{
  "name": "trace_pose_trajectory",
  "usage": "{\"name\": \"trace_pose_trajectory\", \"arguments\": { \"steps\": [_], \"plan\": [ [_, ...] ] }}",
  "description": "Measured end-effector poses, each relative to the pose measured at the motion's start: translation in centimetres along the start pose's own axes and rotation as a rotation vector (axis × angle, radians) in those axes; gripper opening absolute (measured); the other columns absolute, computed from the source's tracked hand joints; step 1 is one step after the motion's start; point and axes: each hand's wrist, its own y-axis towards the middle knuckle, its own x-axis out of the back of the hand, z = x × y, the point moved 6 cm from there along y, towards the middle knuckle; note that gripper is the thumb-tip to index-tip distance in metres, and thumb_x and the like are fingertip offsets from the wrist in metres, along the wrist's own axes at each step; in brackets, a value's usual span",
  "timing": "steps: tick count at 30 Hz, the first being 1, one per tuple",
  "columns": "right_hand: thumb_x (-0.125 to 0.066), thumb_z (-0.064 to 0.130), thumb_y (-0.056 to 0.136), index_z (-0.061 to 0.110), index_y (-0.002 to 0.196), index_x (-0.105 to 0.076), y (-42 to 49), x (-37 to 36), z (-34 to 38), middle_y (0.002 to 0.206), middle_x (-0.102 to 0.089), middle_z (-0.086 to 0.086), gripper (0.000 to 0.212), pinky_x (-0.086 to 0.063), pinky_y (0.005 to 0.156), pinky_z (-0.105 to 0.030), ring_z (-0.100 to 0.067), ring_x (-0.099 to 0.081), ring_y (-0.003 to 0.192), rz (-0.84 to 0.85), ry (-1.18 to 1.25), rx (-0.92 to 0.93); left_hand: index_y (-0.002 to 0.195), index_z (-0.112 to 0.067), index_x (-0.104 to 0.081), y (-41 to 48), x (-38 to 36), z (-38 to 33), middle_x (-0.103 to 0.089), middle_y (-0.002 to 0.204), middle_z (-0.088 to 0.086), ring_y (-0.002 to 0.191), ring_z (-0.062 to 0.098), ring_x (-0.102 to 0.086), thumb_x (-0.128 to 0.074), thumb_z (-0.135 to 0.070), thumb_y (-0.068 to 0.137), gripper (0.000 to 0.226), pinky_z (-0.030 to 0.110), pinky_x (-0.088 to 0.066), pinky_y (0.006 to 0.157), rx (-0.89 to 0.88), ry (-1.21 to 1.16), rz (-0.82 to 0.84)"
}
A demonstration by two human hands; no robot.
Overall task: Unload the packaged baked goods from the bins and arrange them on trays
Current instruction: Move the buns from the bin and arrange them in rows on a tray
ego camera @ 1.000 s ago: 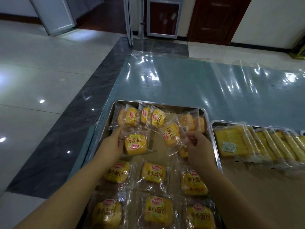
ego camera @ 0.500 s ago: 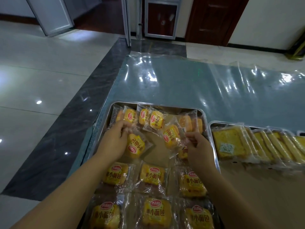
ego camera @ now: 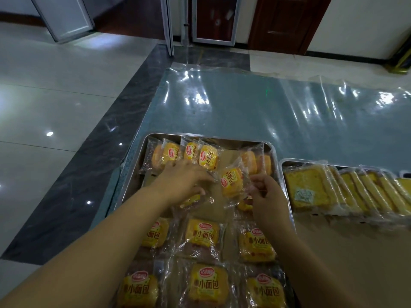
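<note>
A metal tray (ego camera: 272, 152) holds several clear packets of small yellow bread. Near rows lie flat with labels up, such as one packet (ego camera: 203, 235); more packets (ego camera: 208, 156) lean along the far edge. My left hand (ego camera: 182, 185) lies over a packet (ego camera: 191, 201) in the tray's middle, fingers curled around its wrapper. My right hand (ego camera: 265, 193) pinches the wrapper edge of a tilted packet (ego camera: 231, 182) lifted off the tray.
A second metal tray (ego camera: 287, 162) to the right carries a row of packaged yellow cake slices (ego camera: 311, 187). Both trays sit on brown cardboard (ego camera: 355, 258) over a glossy plastic sheet (ego camera: 244, 103). Tiled floor lies to the left; doors stand at the far wall.
My left hand has slid right across the tray's middle with its packet, now mostly covered beneath it. My right hand still pinches the tilted packet in about the same place.
</note>
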Motion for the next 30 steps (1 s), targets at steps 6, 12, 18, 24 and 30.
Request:
{"name": "trace_pose_trajectory", "arguments": {
  "steps": [6,12,18,24,30],
  "plan": [
    [-0.050,0.017,0.095,0.029,0.110,-0.061,-0.5,-0.8,-0.6,0.108,-0.062,0.007,0.022,-0.058,0.067,-0.030,-0.010,-0.065,0.086,-0.017,0.078,-0.031,0.135,-0.027,-0.035,-3.0,-4.5,2.3,-0.037,0.136,0.005,0.124,0.028,-0.031,-0.056,-0.066,0.075,0.074,0.043,-0.035,0.099,0.444,0.014,0.026],
    [-0.061,0.019,0.089,0.031,0.101,-0.059,-1.8,-1.7,0.7,0.094,-0.064,0.008,0.017,-0.055,0.069,-0.025,-0.007,-0.063,0.084,-0.067,0.080,0.034,0.140,-0.024,-0.034,-4.4,-4.4,2.7,-0.036,0.142,0.002,0.127,0.025,-0.028,-0.061,-0.042,0.084,0.065,0.038,-0.032,0.105,0.347,-0.087,-0.011],
    [-0.062,0.027,0.088,0.030,0.097,-0.065,-3.6,-5.4,1.5,0.077,-0.068,0.011,0.010,-0.053,0.056,-0.018,-0.003,-0.065,0.063,0.378,-0.251,0.069,0.143,-0.023,-0.032,-6.4,-4.1,4.9,-0.016,0.153,0.001,0.133,0.029,-0.017,-0.058,-0.024,0.088,0.061,0.041,-0.024,0.110,0.409,-0.080,-0.006],
    [-0.056,0.027,0.091,0.026,0.130,-0.052,-2.2,-6.1,2.5,0.126,-0.053,0.002,0.039,-0.039,0.092,-0.026,-0.015,-0.045,0.115,0.272,-0.728,0.422,0.143,-0.022,-0.035,-7.0,-4.0,4.4,-0.025,0.151,-0.001,0.136,0.023,-0.016,-0.049,-0.026,0.093,0.052,0.037,-0.021,0.114,0.273,-0.148,-0.118],
    [-0.045,0.030,0.097,0.029,0.140,-0.038,-1.8,-9.2,0.5,0.149,-0.028,-0.007,0.043,-0.027,0.111,-0.048,-0.030,-0.020,0.137,0.498,-0.921,0.313,0.139,-0.023,-0.041,-7.0,-5.0,4.6,-0.027,0.151,0.003,0.140,0.024,-0.018,-0.043,-0.032,0.097,0.043,0.039,-0.026,0.112,0.293,-0.112,-0.092]
  ]
}}
